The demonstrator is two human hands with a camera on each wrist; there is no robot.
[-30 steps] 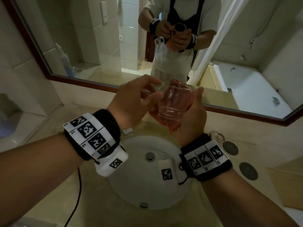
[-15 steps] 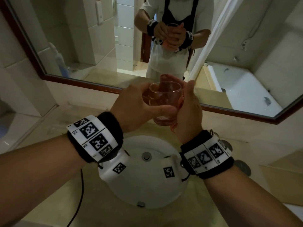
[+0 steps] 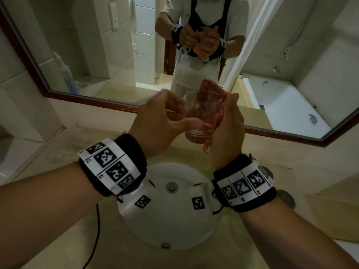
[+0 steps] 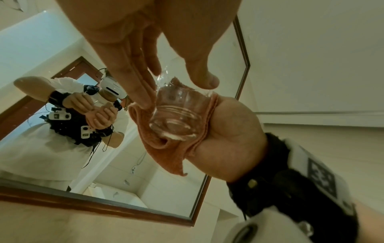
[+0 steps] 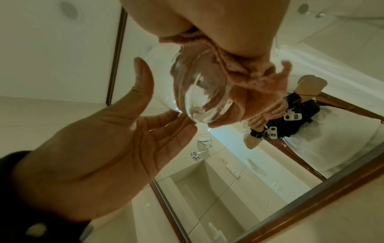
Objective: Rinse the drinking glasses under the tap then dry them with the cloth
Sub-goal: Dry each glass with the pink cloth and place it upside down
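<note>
both hands (image 3: 226, 131) — one glass (image 3: 202, 113), one cloth (image 4: 174, 154)

Open room above sink (image 3: 171, 226) under raised hands; mirror (image 3: 291, 94) blocks ahead (coasters (image 3: 286, 198) lie right).

place: bathroom | cues: round basin (image 3: 171, 226), wall mirror (image 3: 108, 61), bathtub (image 3: 287, 101), tiled walls

A pale beige stone worktop (image 3: 58, 239) runs beneath the wood-framed mirror (image 3: 87, 98). A round white basin (image 3: 171, 226) is sunk into its middle. A black cable (image 3: 96, 230) trails over its near left part. Dark round discs (image 3: 287, 199) lie toward its right edge.
</note>
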